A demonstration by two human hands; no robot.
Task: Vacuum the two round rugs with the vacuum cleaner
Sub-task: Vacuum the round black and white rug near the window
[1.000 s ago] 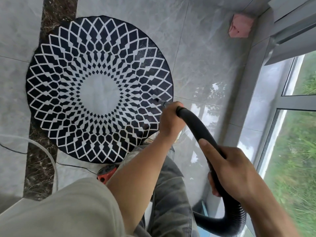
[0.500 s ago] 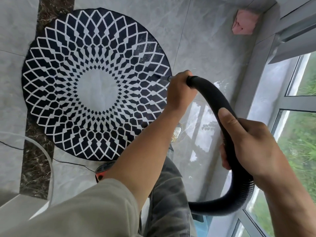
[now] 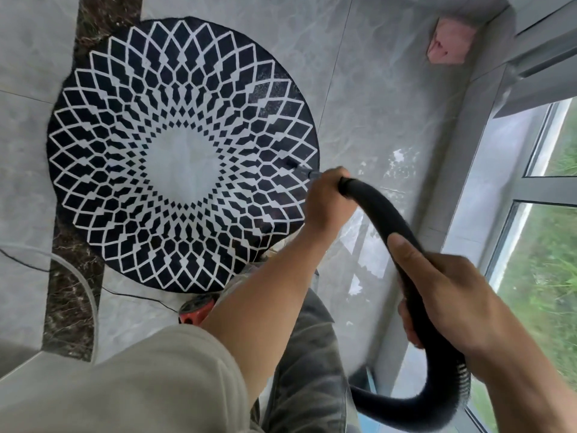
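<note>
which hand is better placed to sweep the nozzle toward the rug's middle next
Left. The left hand grips the hose right behind the nozzle, whose tip is over the round rug's right edge. The right hand holds the hose farther back.

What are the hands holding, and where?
Both hold the black vacuum hose: left hand at its front end by the nozzle, right hand farther back.

The rug [image 3: 184,151] lies on the floor [image 3: 374,89], left of the window [image 3: 546,245], with the hose [image 3: 384,214] tip on its right edge.
</note>
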